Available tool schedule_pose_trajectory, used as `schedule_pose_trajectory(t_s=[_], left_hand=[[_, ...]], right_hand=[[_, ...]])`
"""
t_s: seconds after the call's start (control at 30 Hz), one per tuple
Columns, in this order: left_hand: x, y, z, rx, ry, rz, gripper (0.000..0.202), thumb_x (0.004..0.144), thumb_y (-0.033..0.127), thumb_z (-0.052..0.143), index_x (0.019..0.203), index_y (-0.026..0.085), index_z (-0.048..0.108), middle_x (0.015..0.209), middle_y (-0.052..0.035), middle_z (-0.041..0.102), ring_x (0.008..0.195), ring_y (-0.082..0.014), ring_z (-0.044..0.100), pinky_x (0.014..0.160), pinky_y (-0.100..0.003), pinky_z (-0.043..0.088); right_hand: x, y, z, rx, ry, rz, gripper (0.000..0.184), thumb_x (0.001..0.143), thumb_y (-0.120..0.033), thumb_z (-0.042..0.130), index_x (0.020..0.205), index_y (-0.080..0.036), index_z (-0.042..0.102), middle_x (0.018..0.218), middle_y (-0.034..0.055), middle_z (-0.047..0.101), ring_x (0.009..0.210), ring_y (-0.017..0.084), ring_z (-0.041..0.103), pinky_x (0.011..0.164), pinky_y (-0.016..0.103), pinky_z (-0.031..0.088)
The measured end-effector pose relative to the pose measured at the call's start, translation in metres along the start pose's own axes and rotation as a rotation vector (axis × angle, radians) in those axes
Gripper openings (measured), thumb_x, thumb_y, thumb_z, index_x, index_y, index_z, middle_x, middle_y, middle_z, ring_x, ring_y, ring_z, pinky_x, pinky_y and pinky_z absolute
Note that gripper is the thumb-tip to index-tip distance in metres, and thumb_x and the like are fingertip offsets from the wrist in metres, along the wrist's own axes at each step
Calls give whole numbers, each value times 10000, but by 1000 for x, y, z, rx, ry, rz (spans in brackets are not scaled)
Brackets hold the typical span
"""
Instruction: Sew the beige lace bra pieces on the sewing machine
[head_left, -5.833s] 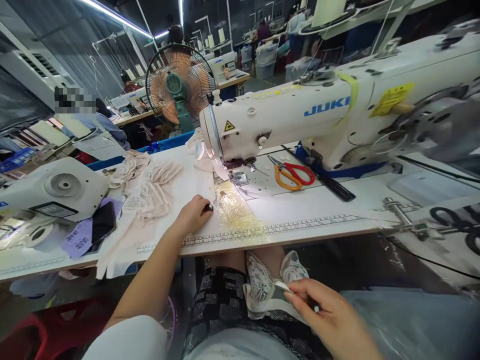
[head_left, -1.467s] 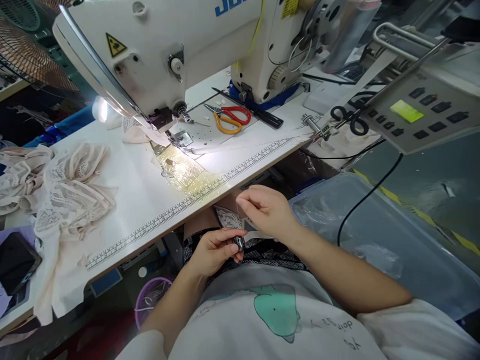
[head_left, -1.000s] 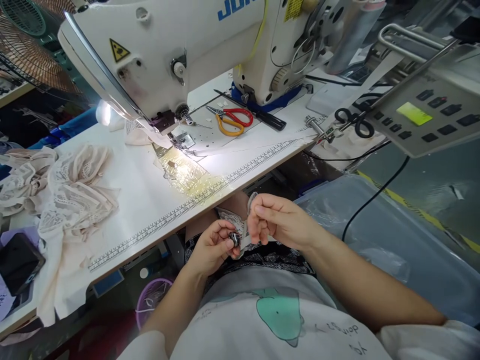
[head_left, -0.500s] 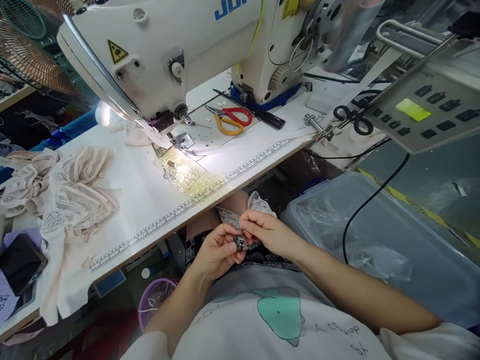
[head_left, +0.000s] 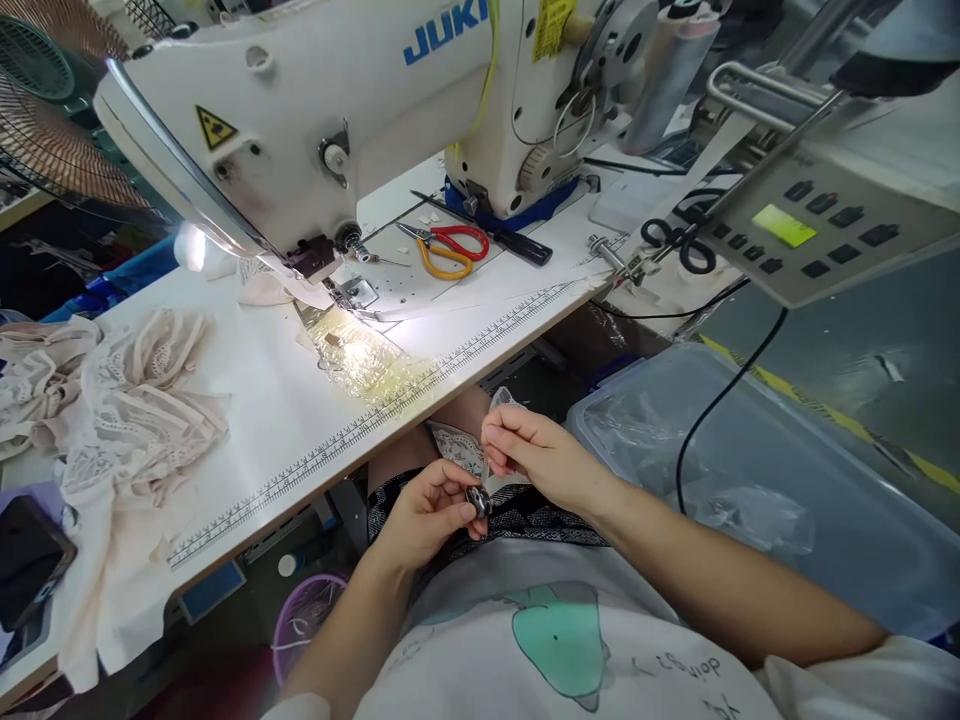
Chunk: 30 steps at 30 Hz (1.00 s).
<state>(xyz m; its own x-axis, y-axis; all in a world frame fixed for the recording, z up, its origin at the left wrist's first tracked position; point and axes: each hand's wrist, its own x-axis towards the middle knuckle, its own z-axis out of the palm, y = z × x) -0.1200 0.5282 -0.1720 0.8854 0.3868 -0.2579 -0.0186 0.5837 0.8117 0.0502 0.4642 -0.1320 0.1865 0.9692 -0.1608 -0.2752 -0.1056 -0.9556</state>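
Over my lap, in front of the table edge, my left hand (head_left: 437,508) grips a small shiny metal bobbin case (head_left: 478,500) between thumb and fingers. Just above and to the right of it, my right hand (head_left: 534,452) is closed in a pinch. Whatever its fingertips hold is too fine to make out. White lace fabric (head_left: 457,446) lies across my lap behind the hands. The sewing machine (head_left: 300,130) stands on the table beyond, with its lamp lit near the needle.
Pliers (head_left: 454,250) with red and orange handles and a black screwdriver (head_left: 525,247) lie on the machine bed. Beige lace garments (head_left: 142,400) are heaped at left by a phone (head_left: 34,550). A clear plastic bin (head_left: 750,450) stands right, below a control panel (head_left: 810,220). A purple basket (head_left: 289,625) sits below.
My hands have moved apart a little, the right one rising slightly from the bobbin case. The bobbin case has turned in my left fingers. The whole view has shifted slightly.
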Motion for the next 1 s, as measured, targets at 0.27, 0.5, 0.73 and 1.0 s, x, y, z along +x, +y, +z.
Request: schedule_pose_trajectory(t_s=[0.27,0.5,0.73,1.0], left_hand=[[-3,13,11,205,204,209,241,759,254,711,911,145,559,747,-23,618,641,-119,616,597,-220,514],[-3,5,25,-137,465,217,298,673,217,767,922,167,612,787,-10,607,656,-119,612,568,-206,519],[-19,5,20,-664,429,163,241,669,90,723,889,120,629,732,-23,580,431,31,320,384,-58,253],[-41,-31,-56,-561,658,224,314,681,118,745,959,94,602,736,-17,566,407,30,236,363,-100,176]], right_hand=[[-31,-27,-4,-266,-192,-117,194,874,-300,501,739,-194,591,677,12,622,637,133,571,610,260,459],[-52,6,17,-918,-199,-676,161,837,-155,516,865,-186,671,980,95,651,696,143,569,591,267,469],[-44,6,25,-959,-37,-759,156,810,-133,546,804,-248,652,652,25,599,573,151,557,482,260,448],[4,-19,-9,-959,260,-842,113,800,-156,590,817,-245,657,769,34,587,680,174,567,586,323,454]])
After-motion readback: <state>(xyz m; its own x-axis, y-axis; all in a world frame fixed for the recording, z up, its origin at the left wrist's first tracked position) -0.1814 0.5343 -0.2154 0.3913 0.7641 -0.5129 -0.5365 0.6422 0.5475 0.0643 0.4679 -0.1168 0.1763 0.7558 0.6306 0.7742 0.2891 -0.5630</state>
